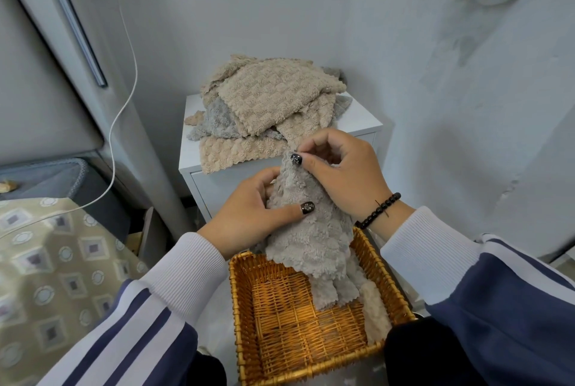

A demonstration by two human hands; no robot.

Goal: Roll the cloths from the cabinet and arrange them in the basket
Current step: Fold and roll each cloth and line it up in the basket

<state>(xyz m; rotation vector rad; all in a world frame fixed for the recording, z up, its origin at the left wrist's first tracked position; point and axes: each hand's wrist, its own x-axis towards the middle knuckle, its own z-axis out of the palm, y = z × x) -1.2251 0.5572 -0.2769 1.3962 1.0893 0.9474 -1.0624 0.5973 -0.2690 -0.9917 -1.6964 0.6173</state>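
Both hands on one grey cloth (306,230), held up over the wicker basket (245,317). Left hand (249,214) grips the cloth's left side — thumb laid across the front, fingers (264,175) curled behind. Right hand (345,174) pinches the top corner between thumb and forefinger, other fingers curled in. The cloth's lower end hangs down into the basket at its right side. A beige cloth (375,314) already lies in the basket along the right wall, partly hidden under the grey one; can't tell if it's rolled. Rest of the cloths — a loose pile (267,99) of beige and grey — sits on top of the white cabinet (357,124) just behind the hands. Beaded bracelet (378,210) on the right wrist. White cable (126,96) hangs from a wall socket at the left.
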